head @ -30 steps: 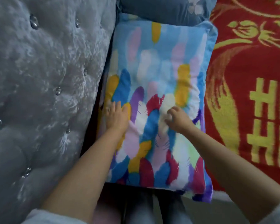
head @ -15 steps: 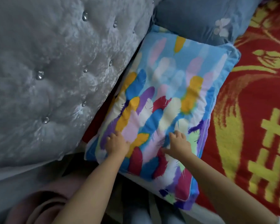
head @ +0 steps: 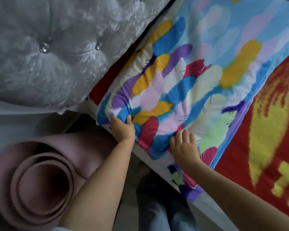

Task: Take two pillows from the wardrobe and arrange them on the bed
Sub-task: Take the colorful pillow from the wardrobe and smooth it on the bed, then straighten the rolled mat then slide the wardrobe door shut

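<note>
A pillow [head: 198,77] with a bright feather print in blue, purple, yellow and red lies on the bed, against the grey headboard. My left hand [head: 123,128] grips its near left corner, thumb on top and fingers under the edge. My right hand [head: 183,145] presses on the near edge with curled fingers that bunch the fabric. The pillow's near edge hangs slightly over the side of the mattress. No second pillow is in view.
The tufted grey velvet headboard [head: 57,52] fills the upper left. A red blanket [head: 274,122] with yellow patterns covers the bed on the right. A rolled pink mat [head: 40,177] stands on the floor at lower left. My legs show below.
My hands slid from the pillow's middle down to its near edge. The left hand took hold of the corner. The view dropped and came closer, bringing the pink mat into sight.
</note>
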`<state>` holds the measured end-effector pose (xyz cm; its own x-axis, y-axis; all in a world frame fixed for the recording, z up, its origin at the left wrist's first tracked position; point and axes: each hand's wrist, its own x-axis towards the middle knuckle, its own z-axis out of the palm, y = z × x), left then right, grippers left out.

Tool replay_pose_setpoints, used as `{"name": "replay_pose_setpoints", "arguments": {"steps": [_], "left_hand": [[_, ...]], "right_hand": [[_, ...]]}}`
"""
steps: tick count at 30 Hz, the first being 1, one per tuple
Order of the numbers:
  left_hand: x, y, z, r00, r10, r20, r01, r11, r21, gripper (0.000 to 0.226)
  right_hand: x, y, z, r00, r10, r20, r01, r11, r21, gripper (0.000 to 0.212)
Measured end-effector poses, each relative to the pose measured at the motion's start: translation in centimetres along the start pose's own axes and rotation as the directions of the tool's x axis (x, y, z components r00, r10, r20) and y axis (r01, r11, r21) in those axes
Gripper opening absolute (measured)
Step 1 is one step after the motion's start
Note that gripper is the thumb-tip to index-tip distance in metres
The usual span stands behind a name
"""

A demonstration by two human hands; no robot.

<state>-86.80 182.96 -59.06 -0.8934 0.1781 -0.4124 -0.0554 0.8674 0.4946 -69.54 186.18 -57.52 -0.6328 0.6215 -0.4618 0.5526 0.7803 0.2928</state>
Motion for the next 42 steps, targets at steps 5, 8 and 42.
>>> {"name": "replay_pose_setpoints", "arguments": {"steps": [5, 8, 42], "left_hand": [[0.4, 0.9, -2.9, 0.985, 0.171, -0.036, -0.172, 0.985, -0.022, 0.036], [2.1, 1.8, -4.5, 0.978, 0.204, -0.046, -0.205, 0.979, -0.012, 0.034], [-38.3, -20.5, -31.4, 0.914, 0.151, -0.375, 0.054, 0.874, 0.483, 0.023]], "right_hand": [[0.2, -0.8, -3.0, 0.991, -0.087, -0.104, 0.099, 0.989, 0.113, 0.011], [0.7, -2.0, -4.7, 0.997, -0.071, -0.018, 0.073, 0.972, 0.222, 0.020], [-30.7, -9.6, -20.5, 0.457, -0.661, -0.595, 0.871, 0.468, 0.149, 0.038]]}}
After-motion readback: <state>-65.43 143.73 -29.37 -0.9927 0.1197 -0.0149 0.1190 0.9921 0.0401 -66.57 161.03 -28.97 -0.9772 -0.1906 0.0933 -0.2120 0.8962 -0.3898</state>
